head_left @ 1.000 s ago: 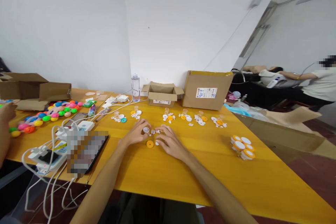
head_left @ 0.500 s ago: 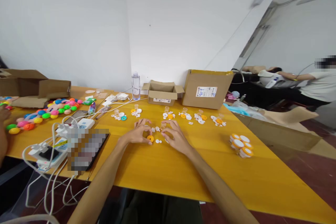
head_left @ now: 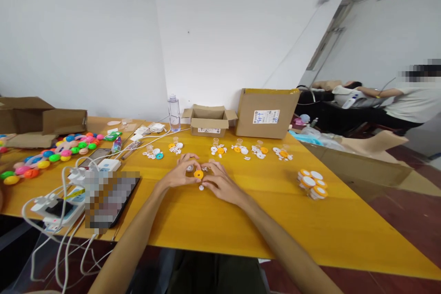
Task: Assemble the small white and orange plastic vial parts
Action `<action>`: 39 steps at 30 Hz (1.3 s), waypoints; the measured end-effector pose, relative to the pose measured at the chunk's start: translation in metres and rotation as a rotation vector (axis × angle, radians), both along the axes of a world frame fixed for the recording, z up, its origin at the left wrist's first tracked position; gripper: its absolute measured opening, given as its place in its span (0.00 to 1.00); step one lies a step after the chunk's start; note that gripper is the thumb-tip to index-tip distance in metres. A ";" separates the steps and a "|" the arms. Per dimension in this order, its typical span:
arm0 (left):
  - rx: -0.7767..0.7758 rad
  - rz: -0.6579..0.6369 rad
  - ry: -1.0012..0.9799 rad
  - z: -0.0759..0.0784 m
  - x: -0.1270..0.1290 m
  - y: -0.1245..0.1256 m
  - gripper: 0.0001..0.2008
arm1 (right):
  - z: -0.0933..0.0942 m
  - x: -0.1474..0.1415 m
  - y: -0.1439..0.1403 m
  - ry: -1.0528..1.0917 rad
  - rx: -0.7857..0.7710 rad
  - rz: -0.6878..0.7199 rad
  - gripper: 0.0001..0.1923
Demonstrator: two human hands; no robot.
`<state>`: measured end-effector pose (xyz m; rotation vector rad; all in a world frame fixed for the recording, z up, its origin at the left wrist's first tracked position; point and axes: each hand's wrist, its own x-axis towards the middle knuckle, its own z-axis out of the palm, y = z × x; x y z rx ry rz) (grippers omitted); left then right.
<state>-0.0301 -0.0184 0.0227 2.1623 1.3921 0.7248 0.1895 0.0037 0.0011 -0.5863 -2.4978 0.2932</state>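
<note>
My left hand (head_left: 179,173) pinches a small orange disc (head_left: 199,174) with a dark hole at its centre, tilted up off the table. Close on its right is my right hand (head_left: 220,183), fingers curled, thumb and index finger near the disc's edge. What those fingers hold, if anything, is hidden. A little white round piece (head_left: 201,188) lies just below the disc. Behind my left fingers shows another whitish round part (head_left: 189,168). Small white patterned pieces (head_left: 205,169) are partly covered by my right fingers.
Behind my hands runs a row of part groups (head_left: 218,149), each with a clear cup and discs. Finished-looking orange-and-white pieces (head_left: 313,184) cluster at right. Cardboard boxes (head_left: 208,121) and a bottle (head_left: 174,114) stand by the wall. Left are a phone (head_left: 128,202), power strips (head_left: 74,195) and colourful ball rings (head_left: 55,157).
The orange disc has been lifted and tipped up in my left hand. My right hand has moved left from beside a clear cup to the disc. The view has shifted slightly.
</note>
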 end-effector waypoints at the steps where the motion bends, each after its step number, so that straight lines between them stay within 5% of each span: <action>1: -0.008 -0.014 -0.001 0.000 0.001 -0.001 0.13 | 0.001 0.002 0.002 0.016 0.001 -0.014 0.07; 9: -0.075 -0.103 0.053 0.002 0.010 -0.004 0.14 | -0.003 0.014 0.015 0.127 0.021 -0.126 0.08; 39: -0.094 -0.102 0.135 -0.001 0.005 -0.002 0.18 | -0.004 0.013 0.012 -0.018 -0.006 -0.045 0.04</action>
